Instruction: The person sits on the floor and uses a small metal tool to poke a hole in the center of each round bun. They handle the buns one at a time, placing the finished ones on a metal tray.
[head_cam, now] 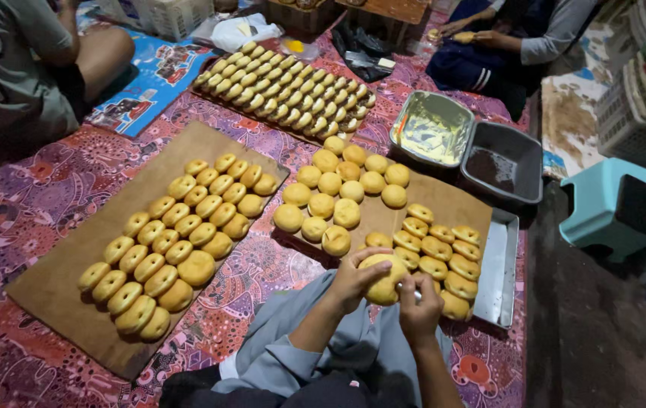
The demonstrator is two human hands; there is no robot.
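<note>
The lower part of the bun (382,281) is hidden behind the person's own fingers, and something pale and thin pokes out between bun and right hand (422,306); what it is cannot be made out. The two other people at the far edge are cut off by the frame, showing only a knee, a sleeve and hands.

The left hand (353,279) comes in from the lower left, wrist bent, fingers curled around the bun's near side with the thumb lying over its top. The right hand rises from below, fist-like, closed against the bun's right side. Both hands grip the one round yellow bun, held just above the near corner of a metal tray (498,266).

Directly beyond the hands, split buns (436,245) lie in rows on brown paper, with round whole buns (338,193) farther out. To the left of the left hand, another sheet of brown paper (58,283) carries more rows. Far beyond the right hand sit two grey tubs (523,143).
</note>
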